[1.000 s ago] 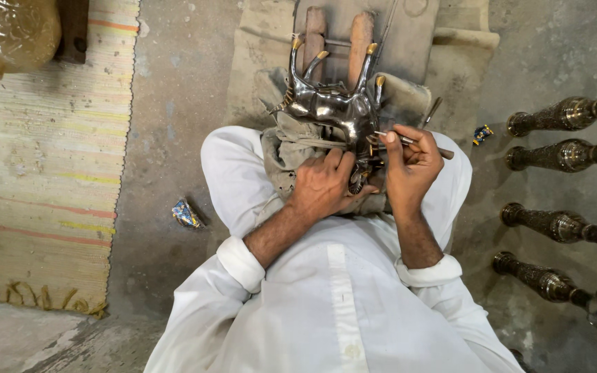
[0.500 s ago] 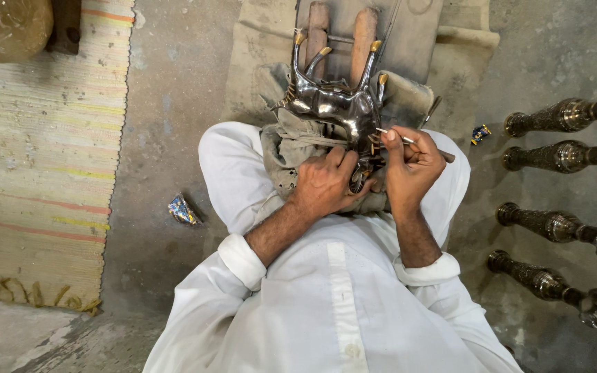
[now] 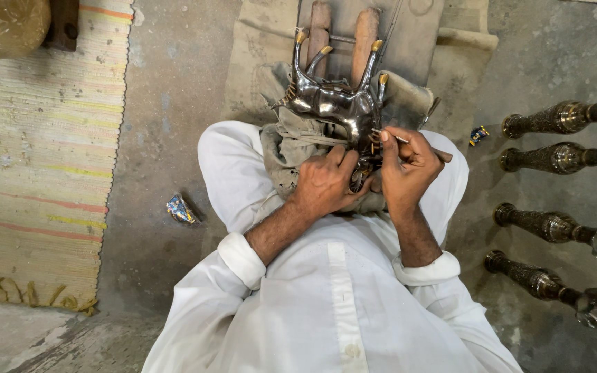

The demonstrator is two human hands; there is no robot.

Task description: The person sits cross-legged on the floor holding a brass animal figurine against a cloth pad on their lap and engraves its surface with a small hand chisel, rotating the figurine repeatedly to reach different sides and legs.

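A shiny metal animal figure (image 3: 333,103) with brass-tipped legs lies upside down on a grey cloth (image 3: 291,148) over my knees. My left hand (image 3: 326,183) grips the figure's near end and presses it into the cloth. My right hand (image 3: 405,169) pinches a thin metal tool (image 3: 390,136) like a pen, its tip resting on the figure's side. White sleeves cover both my arms to the wrist.
Several dark ornate metal stands (image 3: 554,117) lie in a row on the concrete floor at the right. A striped woven mat (image 3: 36,159) covers the left. Two small crumpled wrappers (image 3: 179,209) lie on the floor. A wooden board with two handles (image 3: 364,34) sits ahead.
Both hands keep their hold. The right hand with the tool has shifted only slightly against the figure.
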